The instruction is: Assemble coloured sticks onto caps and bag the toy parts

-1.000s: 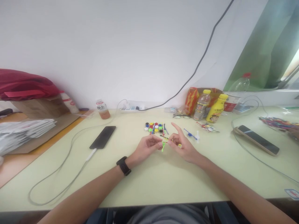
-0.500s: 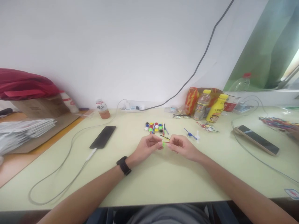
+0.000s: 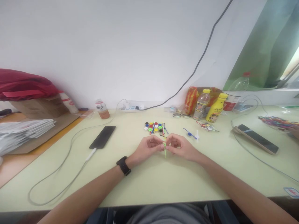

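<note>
My left hand [image 3: 147, 148] and my right hand [image 3: 181, 148] meet above the middle of the pale green table [image 3: 163, 180]. Both pinch a thin bright green stick [image 3: 165, 151] that hangs down between the fingertips. My left wrist wears a black watch [image 3: 123, 165]. Just behind my hands lies a cluster of small coloured round pieces and sticks [image 3: 156, 127]. A blue stick piece [image 3: 190, 134] lies to the right of my right hand.
A black phone [image 3: 102, 137] on a white cable lies at the left, another phone [image 3: 257, 138] at the right. Bottles [image 3: 211, 107], a snack bag and glasses stand at the back, a small bottle [image 3: 102, 109] and power strip [image 3: 130, 108] near the wall. Papers and a cardboard box sit far left.
My right forefinger, stretched out a second ago, has curled in. Both hands now pinch the green stick, which has turned to hang downward.
</note>
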Action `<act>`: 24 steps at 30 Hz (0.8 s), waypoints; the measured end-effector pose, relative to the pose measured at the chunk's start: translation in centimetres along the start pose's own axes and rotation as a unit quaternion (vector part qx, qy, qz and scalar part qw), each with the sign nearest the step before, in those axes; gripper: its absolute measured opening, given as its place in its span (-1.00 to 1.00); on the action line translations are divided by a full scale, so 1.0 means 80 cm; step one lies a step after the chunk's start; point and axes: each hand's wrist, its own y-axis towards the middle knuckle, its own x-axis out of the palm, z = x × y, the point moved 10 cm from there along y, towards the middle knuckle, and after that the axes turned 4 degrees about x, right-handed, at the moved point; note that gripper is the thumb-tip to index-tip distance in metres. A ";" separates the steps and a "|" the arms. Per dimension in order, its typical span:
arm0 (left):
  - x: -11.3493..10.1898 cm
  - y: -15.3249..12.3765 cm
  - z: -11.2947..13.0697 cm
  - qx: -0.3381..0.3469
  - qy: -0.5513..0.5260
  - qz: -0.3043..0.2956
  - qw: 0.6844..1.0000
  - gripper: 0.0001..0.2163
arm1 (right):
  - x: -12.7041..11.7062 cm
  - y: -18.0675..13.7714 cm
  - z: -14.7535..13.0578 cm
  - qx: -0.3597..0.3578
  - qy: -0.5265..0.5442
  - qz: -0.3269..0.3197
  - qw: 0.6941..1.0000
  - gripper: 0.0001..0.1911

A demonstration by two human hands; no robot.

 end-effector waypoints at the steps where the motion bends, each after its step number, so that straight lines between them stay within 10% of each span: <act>1: 0.000 0.000 -0.001 0.001 0.000 0.000 1.000 -0.70 | 0.000 0.000 0.001 0.005 0.004 0.001 1.000 -0.62; 14: 0.005 0.000 0.016 0.042 0.049 -0.002 0.998 -0.65 | -0.014 0.005 0.015 0.025 0.065 0.026 0.997 -0.72; 19: -0.027 0.004 0.019 0.079 0.146 0.080 0.983 -0.74 | -0.070 0.006 0.030 0.010 -0.159 0.117 0.980 -0.78; 24: -0.063 0.006 0.025 0.102 0.215 0.154 0.959 -0.81 | -0.125 0.000 0.057 0.085 -0.400 0.169 0.897 -0.66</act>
